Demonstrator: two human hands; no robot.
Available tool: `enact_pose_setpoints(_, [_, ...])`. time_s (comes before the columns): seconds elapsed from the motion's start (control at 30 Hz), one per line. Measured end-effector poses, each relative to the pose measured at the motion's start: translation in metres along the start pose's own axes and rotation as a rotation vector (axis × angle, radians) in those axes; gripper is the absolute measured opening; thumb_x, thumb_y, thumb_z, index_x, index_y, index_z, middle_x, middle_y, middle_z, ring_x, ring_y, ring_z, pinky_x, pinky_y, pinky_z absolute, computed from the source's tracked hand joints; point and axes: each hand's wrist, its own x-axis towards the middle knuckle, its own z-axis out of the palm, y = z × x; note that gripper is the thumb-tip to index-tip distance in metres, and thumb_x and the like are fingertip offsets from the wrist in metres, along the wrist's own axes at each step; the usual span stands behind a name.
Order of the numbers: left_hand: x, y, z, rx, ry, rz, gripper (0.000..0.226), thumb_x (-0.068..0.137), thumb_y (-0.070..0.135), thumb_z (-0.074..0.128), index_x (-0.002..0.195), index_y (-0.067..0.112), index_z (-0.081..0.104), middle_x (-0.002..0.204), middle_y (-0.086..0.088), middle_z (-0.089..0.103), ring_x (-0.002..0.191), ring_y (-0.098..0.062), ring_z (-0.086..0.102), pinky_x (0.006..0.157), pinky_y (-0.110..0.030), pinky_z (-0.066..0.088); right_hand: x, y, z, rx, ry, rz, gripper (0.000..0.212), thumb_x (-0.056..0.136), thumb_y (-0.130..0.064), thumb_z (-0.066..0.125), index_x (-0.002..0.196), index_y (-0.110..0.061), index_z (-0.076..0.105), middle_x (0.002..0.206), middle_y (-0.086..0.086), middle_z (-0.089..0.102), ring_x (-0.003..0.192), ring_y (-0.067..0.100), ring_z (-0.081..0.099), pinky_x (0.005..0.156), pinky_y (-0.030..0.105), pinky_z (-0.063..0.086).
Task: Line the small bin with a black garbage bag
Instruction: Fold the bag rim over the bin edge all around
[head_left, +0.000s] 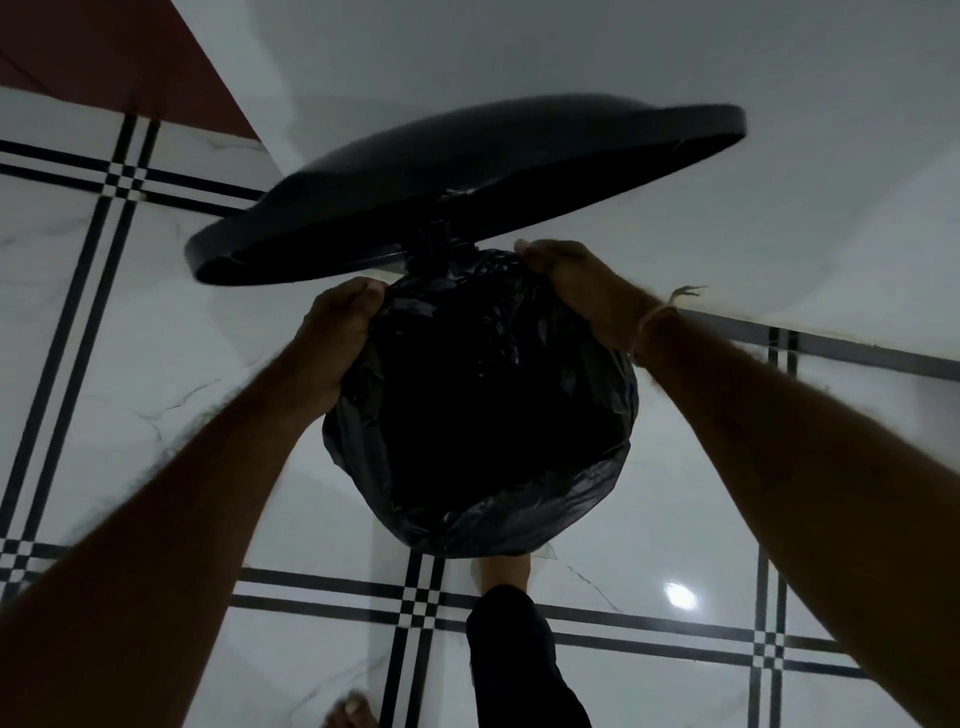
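A black garbage bag (483, 405) is draped over the mouth of a small round bin, whose body is hidden under the plastic. The bin's dark round lid (467, 176) stands raised behind it, tilted up on its hinge. My left hand (337, 332) grips the bag's edge at the rim's left side. My right hand (576, 280) presses the bag over the rim at the back right, with a thread band on its wrist.
The floor (156, 322) is white glossy tile with black double lines. A white wall (675, 62) rises behind the bin, with a dark red surface (104, 57) at the top left. My foot (504, 571) is under the bin's front edge, my other toes (353, 712) at the bottom.
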Motion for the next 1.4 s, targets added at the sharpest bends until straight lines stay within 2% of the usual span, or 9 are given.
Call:
enact_pose_setpoints(0.13, [0.005, 0.004, 0.005, -0.063, -0.019, -0.128, 0.031, 0.104, 0.026, 0.051, 0.079, 0.015, 0.064, 0.066, 0.002, 0.068, 0.059, -0.011, 0.064, 0.066, -0.026, 0.048, 0.002, -0.002, 0.002, -0.17, 0.032, 0.101, 0.059, 0.1, -0.053, 0.05, 0.111, -0.001, 0.074, 0.114, 0.02, 0.075, 0.107, 0.036, 0.071, 0.104, 0.048, 0.053])
enact_pose_setpoints(0.37, [0.009, 0.009, -0.001, -0.04, -0.104, -0.055, 0.025, 0.108, 0.022, 0.049, 0.114, 0.014, 0.072, 0.091, 0.009, 0.08, 0.086, -0.004, 0.076, 0.072, -0.017, 0.056, 0.01, -0.01, -0.005, 0.064, -0.123, 0.087, 0.032, 0.103, -0.026, 0.057, 0.111, 0.003, 0.068, 0.09, 0.016, 0.073, 0.077, 0.026, 0.072, 0.083, 0.035, 0.06])
enact_pose_setpoints(0.5, [0.003, 0.012, -0.003, 0.002, -0.04, -0.021, 0.033, 0.105, 0.031, 0.055, 0.119, 0.009, 0.074, 0.107, -0.005, 0.078, 0.099, -0.016, 0.075, 0.09, -0.033, 0.059, 0.009, -0.013, -0.004, -0.033, -0.055, 0.048, 0.048, 0.09, -0.041, 0.065, 0.107, 0.002, 0.073, 0.107, 0.026, 0.071, 0.097, 0.041, 0.069, 0.101, 0.052, 0.053])
enact_pose_setpoints(0.6, [-0.025, 0.007, 0.001, -0.06, 0.07, -0.088, 0.025, 0.105, 0.034, 0.052, 0.099, 0.02, 0.071, 0.09, 0.008, 0.074, 0.078, -0.005, 0.072, 0.073, -0.025, 0.055, -0.01, 0.0, -0.018, 0.007, 0.197, 0.033, 0.032, 0.099, -0.039, 0.057, 0.103, -0.01, 0.072, 0.103, 0.011, 0.07, 0.094, 0.027, 0.066, 0.105, 0.051, 0.052])
enact_pose_setpoints(0.7, [-0.064, -0.021, 0.01, -0.076, 0.48, -0.078, 0.028, 0.102, 0.041, 0.055, 0.1, 0.015, 0.063, 0.088, 0.004, 0.063, 0.08, -0.012, 0.061, 0.073, -0.023, 0.045, -0.06, 0.036, -0.022, -0.239, 0.624, -0.02, 0.031, 0.094, -0.046, 0.059, 0.109, -0.023, 0.073, 0.107, -0.001, 0.074, 0.098, 0.015, 0.067, 0.095, 0.034, 0.055])
enact_pose_setpoints(0.77, [-0.092, -0.041, 0.019, -0.127, 0.672, -0.127, 0.044, 0.101, 0.045, 0.056, 0.105, 0.002, 0.06, 0.091, -0.001, 0.06, 0.083, -0.017, 0.058, 0.065, -0.017, 0.044, -0.09, 0.064, -0.009, -0.139, 0.782, 0.05, 0.028, 0.089, -0.05, 0.061, 0.104, -0.027, 0.07, 0.105, 0.0, 0.073, 0.098, 0.019, 0.07, 0.091, 0.04, 0.058])
enact_pose_setpoints(0.97, [-0.14, -0.066, 0.041, -0.641, 0.481, -0.41, 0.028, 0.106, 0.03, 0.054, 0.127, 0.016, 0.064, 0.111, 0.001, 0.074, 0.109, -0.021, 0.069, 0.083, -0.032, 0.056, -0.116, 0.106, 0.004, 0.607, 0.594, 0.251, 0.015, 0.1, -0.018, 0.062, 0.106, -0.006, 0.07, 0.09, 0.009, 0.071, 0.092, 0.03, 0.063, 0.074, 0.036, 0.053])
enact_pose_setpoints(1.23, [-0.176, -0.078, 0.056, -0.94, 0.369, -0.617, 0.058, 0.101, 0.062, 0.044, 0.136, 0.021, 0.063, 0.128, -0.001, 0.069, 0.122, -0.022, 0.062, 0.109, -0.045, 0.043, -0.14, 0.097, 0.002, 0.536, 0.482, 0.404, 0.033, 0.101, -0.05, 0.054, 0.103, -0.02, 0.066, 0.106, -0.002, 0.068, 0.094, 0.016, 0.062, 0.075, 0.032, 0.046])
enact_pose_setpoints(1.4, [-0.195, -0.079, 0.085, -1.193, 0.36, -0.705, 0.035, 0.1, 0.044, 0.057, 0.089, 0.017, 0.077, 0.103, -0.004, 0.067, 0.094, -0.02, 0.062, 0.079, -0.033, 0.052, -0.162, 0.111, 0.013, 0.882, 0.377, 0.515, 0.027, 0.097, -0.039, 0.064, 0.1, -0.013, 0.072, 0.097, 0.003, 0.073, 0.092, 0.022, 0.066, 0.073, 0.035, 0.059])
